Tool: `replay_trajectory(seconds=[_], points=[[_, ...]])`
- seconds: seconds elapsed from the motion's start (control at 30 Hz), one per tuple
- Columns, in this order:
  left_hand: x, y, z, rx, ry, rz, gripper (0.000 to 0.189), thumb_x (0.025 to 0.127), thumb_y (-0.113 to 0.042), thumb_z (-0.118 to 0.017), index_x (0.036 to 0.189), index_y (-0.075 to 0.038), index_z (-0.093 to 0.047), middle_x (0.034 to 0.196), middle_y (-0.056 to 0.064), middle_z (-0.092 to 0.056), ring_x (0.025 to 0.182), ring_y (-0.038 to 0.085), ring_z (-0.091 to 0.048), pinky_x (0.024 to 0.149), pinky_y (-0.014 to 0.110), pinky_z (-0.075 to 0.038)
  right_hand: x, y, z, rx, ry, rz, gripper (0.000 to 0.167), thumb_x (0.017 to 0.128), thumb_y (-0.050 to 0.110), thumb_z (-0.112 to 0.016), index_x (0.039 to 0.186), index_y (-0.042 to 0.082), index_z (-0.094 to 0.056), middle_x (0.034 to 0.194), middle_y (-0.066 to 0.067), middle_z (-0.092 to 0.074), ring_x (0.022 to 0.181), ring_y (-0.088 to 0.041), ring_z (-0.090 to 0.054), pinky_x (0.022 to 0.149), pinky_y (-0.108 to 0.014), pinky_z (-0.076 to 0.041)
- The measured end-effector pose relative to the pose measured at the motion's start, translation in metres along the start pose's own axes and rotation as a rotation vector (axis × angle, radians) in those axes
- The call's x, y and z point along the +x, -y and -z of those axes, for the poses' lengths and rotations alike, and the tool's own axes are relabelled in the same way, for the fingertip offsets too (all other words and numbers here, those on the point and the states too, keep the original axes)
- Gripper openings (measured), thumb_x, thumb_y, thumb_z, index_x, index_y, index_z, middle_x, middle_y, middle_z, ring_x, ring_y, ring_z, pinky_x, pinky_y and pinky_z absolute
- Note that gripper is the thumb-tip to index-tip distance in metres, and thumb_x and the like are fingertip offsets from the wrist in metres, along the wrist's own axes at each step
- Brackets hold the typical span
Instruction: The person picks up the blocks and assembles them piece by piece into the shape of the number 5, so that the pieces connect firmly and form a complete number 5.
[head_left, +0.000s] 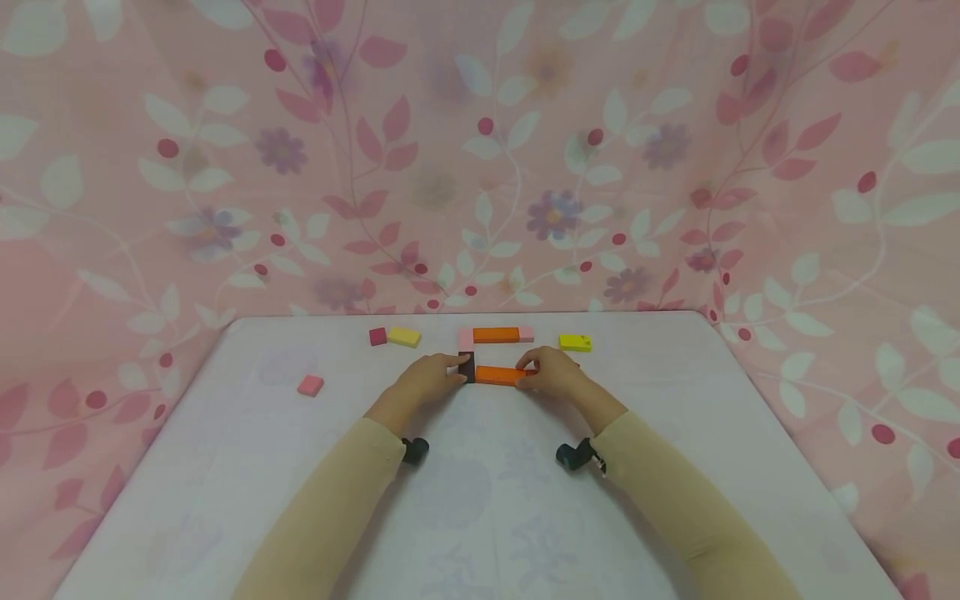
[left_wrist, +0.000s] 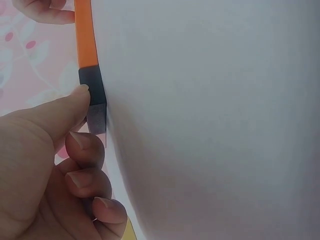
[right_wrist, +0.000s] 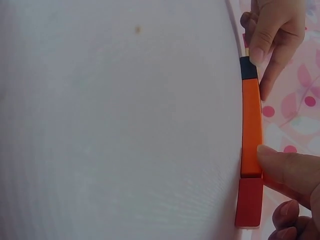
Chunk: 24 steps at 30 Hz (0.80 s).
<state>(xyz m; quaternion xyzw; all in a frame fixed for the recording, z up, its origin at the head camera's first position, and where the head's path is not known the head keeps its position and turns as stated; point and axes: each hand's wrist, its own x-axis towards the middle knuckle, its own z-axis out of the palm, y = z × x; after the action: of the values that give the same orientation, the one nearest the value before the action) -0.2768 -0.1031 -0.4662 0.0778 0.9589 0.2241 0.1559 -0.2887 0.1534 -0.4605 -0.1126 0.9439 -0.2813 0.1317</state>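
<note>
Held at the fingertips of the left grip (head_left: 427, 379), the black block (head_left: 467, 369) is short and oblong, its length pointing away; just to that grip's right, the long, slim orange block (head_left: 497, 376) lies crosswise, its left end against the black one, its right end pinched in the right grip (head_left: 557, 375)

From here I am scanning all three feeds and making out no readable text, label, number or sign.

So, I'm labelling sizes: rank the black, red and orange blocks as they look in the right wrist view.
1. Orange block
2. Red block
3. Black block, partly covered by the left hand
</note>
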Motion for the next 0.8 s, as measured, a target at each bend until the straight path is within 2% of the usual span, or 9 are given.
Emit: replay_trajectory(seconds=[0.2,0.43,0.5,0.6,0.73,0.8], points=[[-0.001,0.0,0.0,-0.016,0.007,0.015,0.052,0.099,-0.039,-0.062,0.149,-0.04,-0.046,0.152,0.011,-0.047,0.137,0.034,-0.043,0.112,0.056,-0.033,-0.002,0.002,0.001,0.015,-0.008,-0.008,0.031,0.086,0.028,-0.081,0.113,0.015,-0.074,0.091,-0.008,-0.055,0.078,-0.021,-0.051,0.065,-0.029,-0.042],[0.004,0.002,-0.001,0.0,0.004,-0.01,0.052,0.1,-0.038,-0.062,0.149,-0.039,-0.046,0.152,0.01,-0.047,0.139,0.034,-0.042,0.113,0.055,-0.032,-0.002,-0.006,0.006,0.022,-0.033,-0.003,0.035,0.085,0.032,-0.082,0.115,0.017,-0.072,0.096,-0.01,-0.056,0.08,-0.023,-0.052,0.066,-0.031,-0.043],[0.004,0.002,-0.001,-0.005,0.007,-0.008,0.053,0.099,-0.039,-0.063,0.149,-0.04,-0.046,0.152,0.01,-0.047,0.139,0.034,-0.041,0.113,0.055,-0.032,-0.003,-0.009,0.011,0.038,-0.042,-0.016,0.036,0.085,0.033,-0.081,0.116,0.017,-0.072,0.1,-0.011,-0.055,0.077,-0.024,-0.054,0.065,-0.032,-0.045],[0.005,0.001,0.0,-0.005,0.007,-0.008,0.053,0.099,-0.039,-0.063,0.149,-0.039,-0.046,0.152,0.01,-0.047,0.14,0.034,-0.041,0.113,0.055,-0.032,-0.005,-0.014,0.017,0.046,-0.038,-0.042,0.035,0.086,0.034,-0.08,0.116,0.017,-0.072,0.106,-0.012,-0.054,0.082,-0.025,-0.055,0.067,-0.031,-0.049],[0.004,0.001,0.0,-0.002,0.005,0.003,0.052,0.099,-0.039,-0.063,0.148,-0.04,-0.047,0.152,0.009,-0.047,0.141,0.035,-0.04,0.114,0.056,-0.031,-0.006,-0.021,0.02,0.053,-0.032,-0.052,0.032,0.087,0.033,-0.08,0.113,0.016,-0.073,0.105,-0.012,-0.055,0.091,-0.026,-0.052,0.068,-0.031,-0.049],[0.003,0.001,-0.001,-0.003,0.004,0.006,0.052,0.099,-0.039,-0.063,0.148,-0.041,-0.047,0.152,0.009,-0.047,0.141,0.035,-0.039,0.114,0.056,-0.031,-0.006,-0.024,0.02,0.052,-0.03,-0.045,0.029,0.086,0.031,-0.08,0.111,0.016,-0.075,0.102,-0.011,-0.054,0.088,-0.025,-0.052,0.066,-0.031,-0.048]])
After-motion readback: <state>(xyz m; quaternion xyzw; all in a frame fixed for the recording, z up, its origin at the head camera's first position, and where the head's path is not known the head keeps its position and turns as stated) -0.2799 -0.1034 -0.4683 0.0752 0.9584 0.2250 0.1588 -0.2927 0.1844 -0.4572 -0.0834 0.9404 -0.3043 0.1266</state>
